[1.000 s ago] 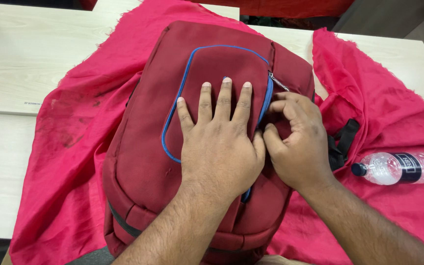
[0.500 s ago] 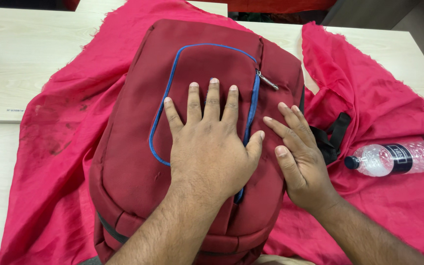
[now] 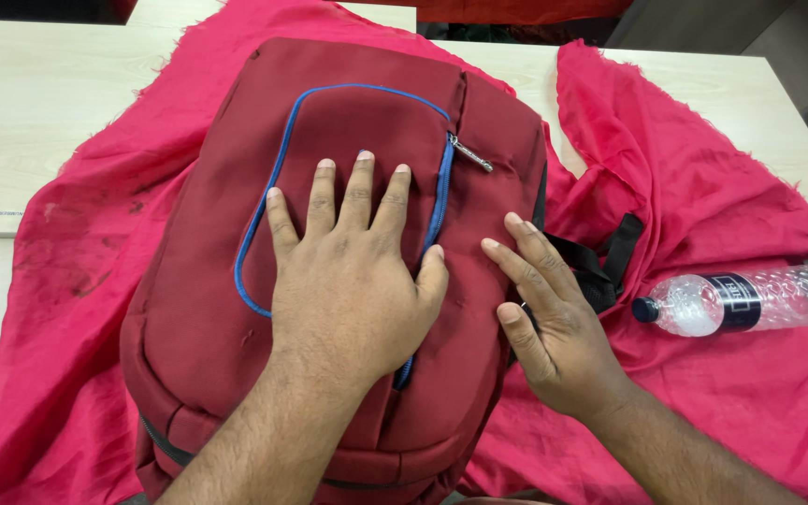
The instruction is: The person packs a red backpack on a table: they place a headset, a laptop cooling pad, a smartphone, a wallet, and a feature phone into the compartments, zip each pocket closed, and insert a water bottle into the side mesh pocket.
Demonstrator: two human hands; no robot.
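Left hand [image 3: 353, 281] lies flat, fingers spread, on the backpack [image 3: 329, 234] pocket; right hand [image 3: 554, 318], open and holding nothing, rests on its side. Backpack lies on red cloth [image 3: 703, 187] over the desk [image 3: 49, 112].

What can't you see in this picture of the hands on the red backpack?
- Head view: the left hand lies flat on the backpack and hides part of its blue-trimmed pocket.
- The backpack's bottom end is cut off by the lower edge.
- The black straps run under the backpack and the right hand.
- The red cloth hides the table beneath.
- The bottle label is too small to read.
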